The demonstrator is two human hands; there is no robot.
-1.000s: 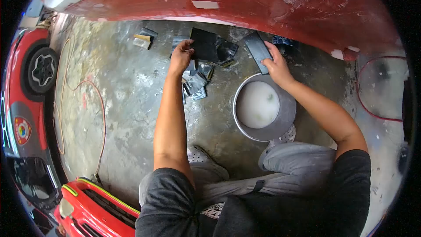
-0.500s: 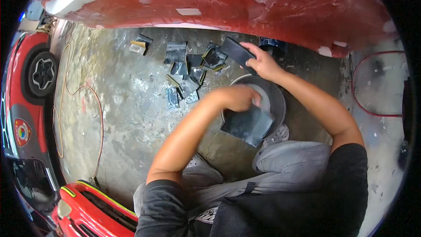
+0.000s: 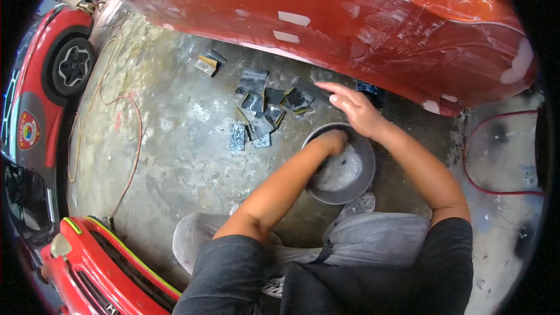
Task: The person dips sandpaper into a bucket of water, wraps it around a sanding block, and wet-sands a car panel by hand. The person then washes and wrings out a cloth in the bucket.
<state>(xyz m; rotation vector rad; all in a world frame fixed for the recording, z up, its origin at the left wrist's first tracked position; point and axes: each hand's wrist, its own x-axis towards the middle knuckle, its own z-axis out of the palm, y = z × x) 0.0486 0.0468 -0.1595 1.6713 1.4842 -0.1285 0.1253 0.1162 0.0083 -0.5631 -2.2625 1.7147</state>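
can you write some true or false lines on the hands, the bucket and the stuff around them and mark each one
1. The left hand reaches into the bucket. True.
2. The bucket is dry inside. False: it holds cloudy liquid.
3. The right hand holds a dark block. True.
4. The dark sheets are stacked in one neat pile. False: they lie scattered on the floor, some overlapping.
5. The red car body has white patches on it. True.
6. The parked car's wheel is at the right edge of the picture. False: it is on the left side.
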